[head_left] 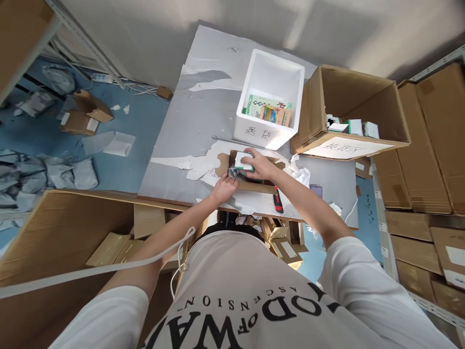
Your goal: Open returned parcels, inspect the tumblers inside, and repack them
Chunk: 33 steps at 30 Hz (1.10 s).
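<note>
A small opened cardboard box [254,186] lies on the table close to its front edge, flaps spread. My right hand [258,164] grips a small white-and-green box [242,161] over the left part of the opened box. My left hand [225,188] rests at the near left corner of that cardboard, fingers bent; whether they pinch the cardboard or only touch it I cannot make out. Something dark and shiny, too small to name, shows inside under the white-and-green box. Right of the opened box lies a red-and-black box cutter [278,200].
Behind stands a white foam bin [250,131] holding green and orange packets. To its right, a large cardboard box [308,121] contains several small white-and-green boxes. Torn paper [198,167] and crumpled white paper [301,174] litter the grey table [165,160]. Stacked cartons [407,225] fill the right shelf.
</note>
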{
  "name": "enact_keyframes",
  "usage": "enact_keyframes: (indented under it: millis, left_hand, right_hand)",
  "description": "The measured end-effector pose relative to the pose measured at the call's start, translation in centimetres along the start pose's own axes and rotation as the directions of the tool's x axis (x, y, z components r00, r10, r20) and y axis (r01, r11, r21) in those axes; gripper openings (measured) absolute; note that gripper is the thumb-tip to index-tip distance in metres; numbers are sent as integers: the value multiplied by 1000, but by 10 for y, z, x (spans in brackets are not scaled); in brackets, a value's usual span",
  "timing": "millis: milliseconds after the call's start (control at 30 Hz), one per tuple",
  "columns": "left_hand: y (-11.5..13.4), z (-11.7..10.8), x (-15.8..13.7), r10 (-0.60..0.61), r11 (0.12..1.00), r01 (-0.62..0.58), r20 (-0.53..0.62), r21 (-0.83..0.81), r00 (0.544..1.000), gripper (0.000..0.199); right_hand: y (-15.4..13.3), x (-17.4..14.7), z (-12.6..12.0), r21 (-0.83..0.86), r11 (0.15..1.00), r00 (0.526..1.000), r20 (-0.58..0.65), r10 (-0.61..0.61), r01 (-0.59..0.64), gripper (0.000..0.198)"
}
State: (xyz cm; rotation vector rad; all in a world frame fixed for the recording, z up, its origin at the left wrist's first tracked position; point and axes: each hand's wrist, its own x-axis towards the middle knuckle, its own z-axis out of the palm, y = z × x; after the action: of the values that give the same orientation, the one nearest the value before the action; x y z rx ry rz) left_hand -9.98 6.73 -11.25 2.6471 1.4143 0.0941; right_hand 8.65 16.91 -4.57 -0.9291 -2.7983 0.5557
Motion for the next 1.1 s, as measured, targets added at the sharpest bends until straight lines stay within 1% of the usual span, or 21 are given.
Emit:
enact_keyframes:
  millis: [33, 67, 133, 167, 233, 300, 367, 400, 467, 533, 600, 667, 733, 800, 833, 867, 933, 1000, 1033, 1067, 1100]
  left_hand:
    - [-2, 0, 4, -5, 1000, 5, -8, -8, 1000, 35]
    - [-5, -1, 9, -14, 1000, 14, -12, -16, 1000, 37]
    - [-12, -2, 22, -38, 999, 37, -18, -28, 999, 40]
    - [-17, -3, 29, -51, 998, 50, -23, -29, 998, 42]
    - [-27, -3, 44, -74, 997, 73, -33, -26, 997, 44]
    - [-38, -2, 57, -88, 996, 87, -40, -21, 995, 46]
    - [-47, 0, 66, -94, 996, 94, -32, -6, 995, 48]
    - [-50, 1, 69, -94, 996, 94, -22, 5, 995, 50]
    - [-54, 2, 72, -94, 995, 94, -8, 26, 996, 52]
    - [-54, -1, 72, -98, 995, 99, -19, 21, 995, 54]
    - [-47, -8, 66, -108, 994, 107, -60, -24, 992, 59]
    - [-36, -15, 54, -116, 989, 104, -118, -101, 986, 69]
    - [-19, -19, 36, -102, 976, 65, -169, -208, 980, 74]
    - [-1, -14, 17, -67, 931, -1, -175, -365, 982, 75]
    - [7, -8, 9, -51, 887, -24, -149, -462, 988, 76]
    - [15, -2, 2, -56, 828, -15, -109, -561, 992, 77]
    - [27, 13, -2, -123, 684, 67, -23, -727, 992, 76]
    - [35, 25, 2, -210, 557, 139, 22, -819, 977, 70]
    - [39, 28, 6, -230, 527, 142, 20, -838, 973, 66]
    - [41, 29, 10, -231, 524, 129, 5, -842, 973, 63]
    - [44, 29, 13, -219, 545, 108, -17, -832, 976, 61]
  right_hand:
    - [2, -11, -13, 27, 1000, 990, -143, 5, -1, 34]
    - [3, -22, -26, 40, 999, 961, -275, 18, -8, 33]
    - [0, -45, -52, 35, 999, 875, -481, 53, -41, 35]
    - [-3, -58, -63, 24, 997, 829, -554, 69, -67, 37]
    - [-14, -86, -80, -4, 993, 753, -651, 90, -122, 41]
    - [-30, -114, -84, -25, 987, 707, -700, 97, -161, 44]
    - [-45, -136, -69, -19, 985, 688, -718, 105, -171, 44]
    - [-51, -144, -55, 1, 986, 685, -720, 116, -166, 42]
    - [-60, -152, -16, 76, 985, 690, -705, 165, -158, 39]
    - [-63, -149, 28, 180, 963, 717, -643, 271, -203, 35]
    - [-62, -139, 68, 255, 924, 727, -571, 383, -286, 31]
    - [-60, -128, 100, 305, 880, 715, -514, 475, -365, 29]
    - [-59, -118, 120, 340, 847, 696, -485, 530, -408, 30]
    - [-59, -113, 129, 366, 837, 685, -484, 544, -406, 33]
    - [-59, -113, 130, 375, 839, 687, -486, 540, -394, 36]
    - [-59, -113, 128, 383, 844, 695, -486, 530, -376, 40]
    - [-58, -117, 120, 404, 859, 724, -484, 491, -313, 47]
    - [-55, -121, 107, 428, 863, 743, -479, 468, -268, 48]
    - [-53, -123, 100, 438, 858, 745, -471, 473, -268, 45]
    - [-50, -124, 94, 448, 848, 743, -457, 490, -284, 42]
    - [-47, -125, 89, 461, 828, 731, -437, 525, -319, 38]
